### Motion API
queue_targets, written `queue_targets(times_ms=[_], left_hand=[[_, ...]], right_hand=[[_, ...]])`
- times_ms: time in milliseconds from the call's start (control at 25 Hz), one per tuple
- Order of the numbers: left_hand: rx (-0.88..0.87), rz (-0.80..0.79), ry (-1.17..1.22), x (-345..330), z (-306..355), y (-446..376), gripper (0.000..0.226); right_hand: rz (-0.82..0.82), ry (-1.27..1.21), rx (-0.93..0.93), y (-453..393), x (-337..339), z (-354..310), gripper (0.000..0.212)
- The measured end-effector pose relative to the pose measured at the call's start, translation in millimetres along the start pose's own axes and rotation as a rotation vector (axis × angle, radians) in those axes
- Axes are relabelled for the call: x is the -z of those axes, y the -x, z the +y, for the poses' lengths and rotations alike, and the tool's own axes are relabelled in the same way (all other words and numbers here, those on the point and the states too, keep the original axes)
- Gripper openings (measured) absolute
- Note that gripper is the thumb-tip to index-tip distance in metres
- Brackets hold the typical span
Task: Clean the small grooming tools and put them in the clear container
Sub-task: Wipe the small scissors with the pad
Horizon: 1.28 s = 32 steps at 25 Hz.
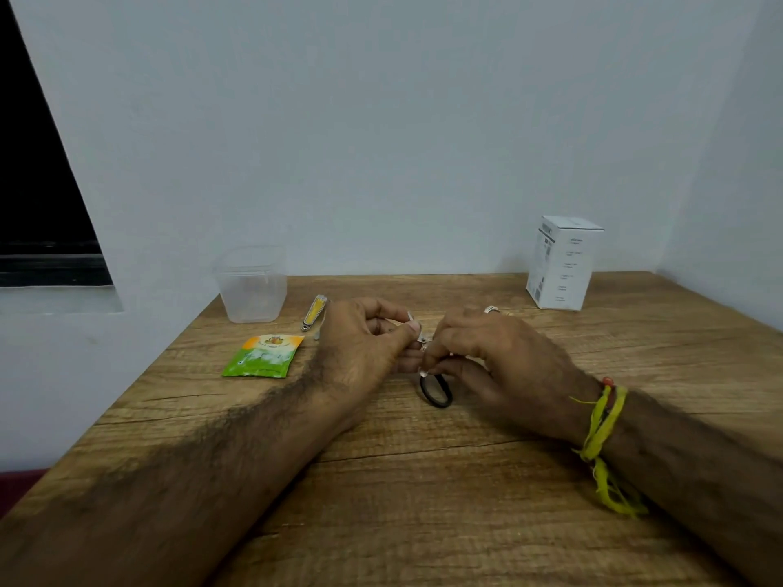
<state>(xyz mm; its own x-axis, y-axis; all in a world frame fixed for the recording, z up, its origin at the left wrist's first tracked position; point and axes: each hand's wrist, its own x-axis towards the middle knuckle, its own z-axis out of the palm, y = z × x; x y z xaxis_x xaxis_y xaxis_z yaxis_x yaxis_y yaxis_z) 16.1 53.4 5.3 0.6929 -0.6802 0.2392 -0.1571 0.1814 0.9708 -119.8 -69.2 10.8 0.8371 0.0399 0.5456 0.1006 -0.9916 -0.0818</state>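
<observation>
Small scissors with black handle loops (436, 389) are held between both hands at the middle of the wooden table (423, 480). My left hand (364, 345) pinches the metal blade end between thumb and fingers. My right hand (487, 353) curls its fingers round the scissors near the pivot, above the black loop. A nail clipper with a yellow face (314, 312) lies left of my left hand. Empty, the clear container (252, 286) stands at the table's back left. A green and orange sachet (263, 356) lies in front of it.
A white cardboard box (561, 262) stands at the back right, near the wall. A small pale object (491, 309) peeks out behind my right hand. The table's left edge runs diagonally past the sachet. Yellow threads circle my right wrist (601, 421).
</observation>
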Motion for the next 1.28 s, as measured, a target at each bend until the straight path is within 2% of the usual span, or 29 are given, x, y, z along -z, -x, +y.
queue_targets(times_ms=[800, 960, 1280], left_hand=[[0.015, 0.019, -0.011, 0, 0, 1, 0.01], [0.007, 0.01, -0.013, 0, 1, 0, 0.011], [0.0, 0.043, -0.023, 0, 1, 0, 0.01]], right_hand=[[-0.085, -0.038, -0.103, 5, 13, -5, 0.007], [-0.032, -0.016, -0.07, 2, 8, -10, 0.007], [-0.119, -0.009, -0.096, 2, 18, -18, 0.006]])
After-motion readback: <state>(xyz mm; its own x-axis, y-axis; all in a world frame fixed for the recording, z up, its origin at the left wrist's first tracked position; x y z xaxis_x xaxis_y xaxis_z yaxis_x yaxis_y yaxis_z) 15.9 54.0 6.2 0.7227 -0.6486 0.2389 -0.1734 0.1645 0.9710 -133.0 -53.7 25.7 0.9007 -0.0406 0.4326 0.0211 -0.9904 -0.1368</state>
